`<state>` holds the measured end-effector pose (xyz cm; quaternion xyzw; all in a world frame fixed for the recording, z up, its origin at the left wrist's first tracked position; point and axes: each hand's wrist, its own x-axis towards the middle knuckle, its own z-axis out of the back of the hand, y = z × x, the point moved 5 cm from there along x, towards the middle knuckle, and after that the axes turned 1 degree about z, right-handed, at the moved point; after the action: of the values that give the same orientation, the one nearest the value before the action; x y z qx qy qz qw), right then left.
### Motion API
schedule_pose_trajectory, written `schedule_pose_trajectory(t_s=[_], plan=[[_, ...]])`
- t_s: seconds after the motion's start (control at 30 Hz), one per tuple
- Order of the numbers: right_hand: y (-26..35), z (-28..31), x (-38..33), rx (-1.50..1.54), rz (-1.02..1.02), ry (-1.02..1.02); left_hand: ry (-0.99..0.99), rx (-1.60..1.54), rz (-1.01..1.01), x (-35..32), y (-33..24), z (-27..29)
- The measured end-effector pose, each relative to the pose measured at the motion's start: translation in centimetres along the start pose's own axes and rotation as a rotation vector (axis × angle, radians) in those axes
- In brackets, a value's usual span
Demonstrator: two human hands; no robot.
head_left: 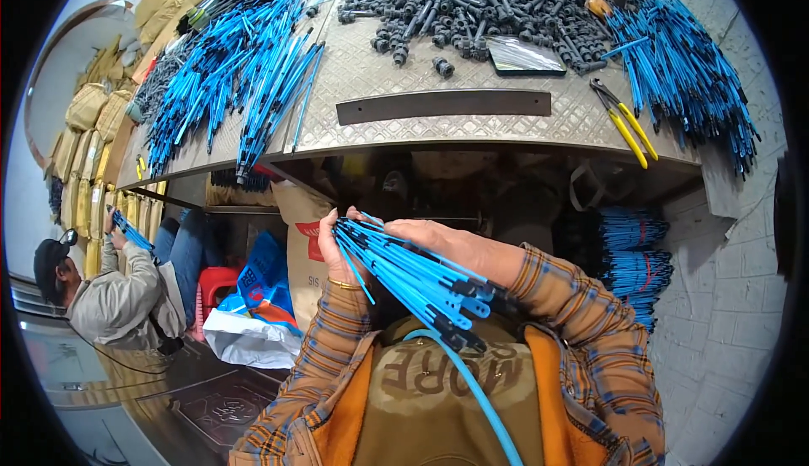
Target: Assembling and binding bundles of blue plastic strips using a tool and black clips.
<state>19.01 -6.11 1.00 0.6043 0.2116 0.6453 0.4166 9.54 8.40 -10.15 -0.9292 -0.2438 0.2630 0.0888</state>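
In front of my chest I hold a bundle of thin blue strips with black ends (404, 268). It slants from my hands toward my lower right, and its black tips fan out near my jacket. My left hand (330, 255) is closed round the upper end of the bundle. My right hand (442, 240) lies across the top of the same bundle, its fingers curled over the upper end and partly hidden. One longer blue strip (489, 407) runs down over my front.
On the table (312, 116) ahead lie a pile of black plastic fittings (472, 2), a dark flat bar (442, 107), yellow-handled pliers (625, 125) and blue strip heaps (227, 70) on both sides. Tied bundles (636, 268) stand below right. A person (126, 289) sits at left holding strips.
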Motion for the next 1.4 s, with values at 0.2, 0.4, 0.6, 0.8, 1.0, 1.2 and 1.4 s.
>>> schedule_pose_trajectory(t_s=[0.2,0.4,0.6,0.8,1.0,1.2,1.4], plan=[[0.3,-0.5,-0.4,-0.246,-0.070,-0.173,0.003,0.142,-0.022,-0.6,1.1,-0.9],[1.9,1.7,0.8,-0.250,0.032,-0.066,0.175,0.823,-0.192,-3.3,-0.1,-5.6],[0.6,0.2,-0.6,0.001,-0.379,0.396,0.573,1.340,-0.145,-8.7,-0.3,-10.4],[1.6,-0.3,-0.8,0.228,-0.283,0.348,0.610,1.424,0.239,-9.3,-0.1,-10.7],[0.3,-1.3,-1.1,0.909,-0.761,-0.063,0.452,1.151,0.404,-9.3,-0.8,-9.2],[-4.2,-3.2,-5.8,0.450,-0.499,0.013,0.340,0.955,0.361,-8.1,-1.8,-7.8],[-6.1,-5.0,-7.4,0.636,-0.828,-0.122,0.454,1.003,0.371,-8.2,-0.2,-8.7]])
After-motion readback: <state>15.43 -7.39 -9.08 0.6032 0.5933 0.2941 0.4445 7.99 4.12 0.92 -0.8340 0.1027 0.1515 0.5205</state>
